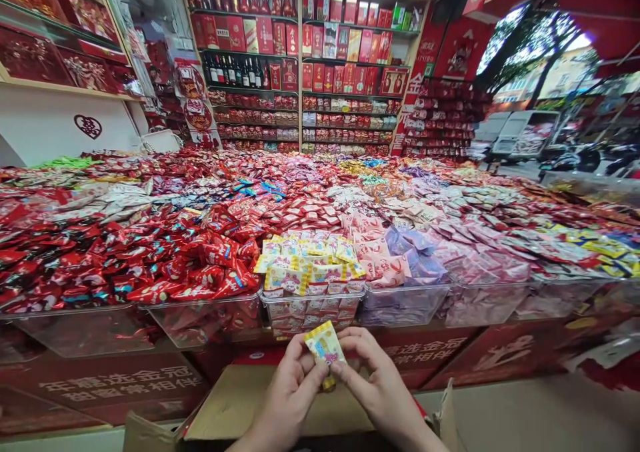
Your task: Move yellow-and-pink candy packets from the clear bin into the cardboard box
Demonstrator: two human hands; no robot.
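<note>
Between my two hands is a small yellow-and-white candy packet (325,344) with a pink cartoon figure printed on it. My left hand (296,382) grips its left side, with the thumb over the lower edge. The thumb of my right hand (371,379) presses on the lower right of the packet, its fingers curled behind. A bit of yellow wrapper (329,383) pokes out below the thumbs; whether it belongs to a second packet I cannot tell. Just beyond stands a clear plastic bin (315,297) heaped with matching yellow-and-white packets (307,265).
Under my hands is an open cardboard box (225,405). Red-wrapped candies (200,265) fill the bins to the left. Pink packets (380,259) and purple packets (415,252) lie to the right. Shelves of bottles and red boxes (345,42) line the back wall.
</note>
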